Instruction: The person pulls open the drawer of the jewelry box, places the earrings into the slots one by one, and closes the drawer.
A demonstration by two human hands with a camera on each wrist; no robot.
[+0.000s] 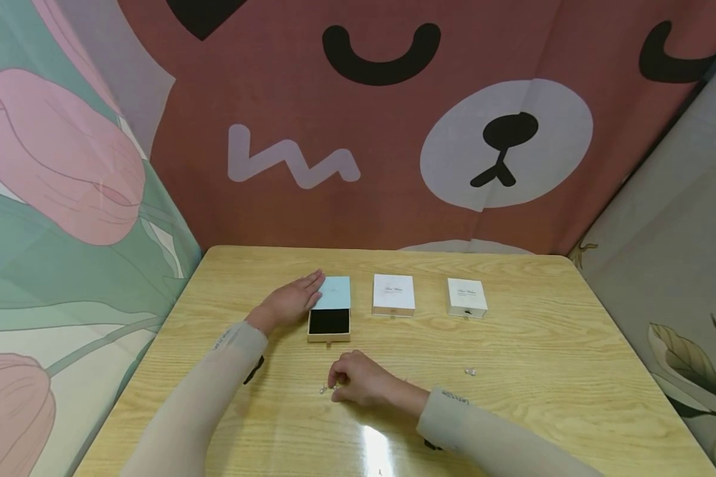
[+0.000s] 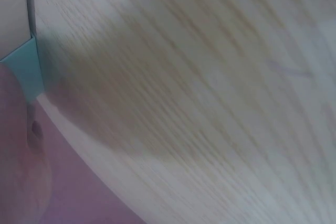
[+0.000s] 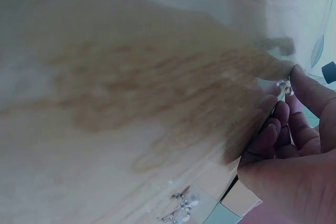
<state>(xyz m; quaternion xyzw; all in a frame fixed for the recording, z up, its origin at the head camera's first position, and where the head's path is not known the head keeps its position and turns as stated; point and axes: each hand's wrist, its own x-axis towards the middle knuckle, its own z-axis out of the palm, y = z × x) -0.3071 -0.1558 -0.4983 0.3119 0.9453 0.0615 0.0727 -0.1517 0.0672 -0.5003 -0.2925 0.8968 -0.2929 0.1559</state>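
The left hand (image 1: 291, 301) lies with fingers extended against the left side of a light-blue drawer box (image 1: 333, 291), its black-lined drawer (image 1: 329, 322) sticking out. The right hand (image 1: 360, 379) pinches a sparkling jewellery piece (image 3: 284, 86) between thumb and fingertip at the worktop (image 1: 274, 424), in front of the box.
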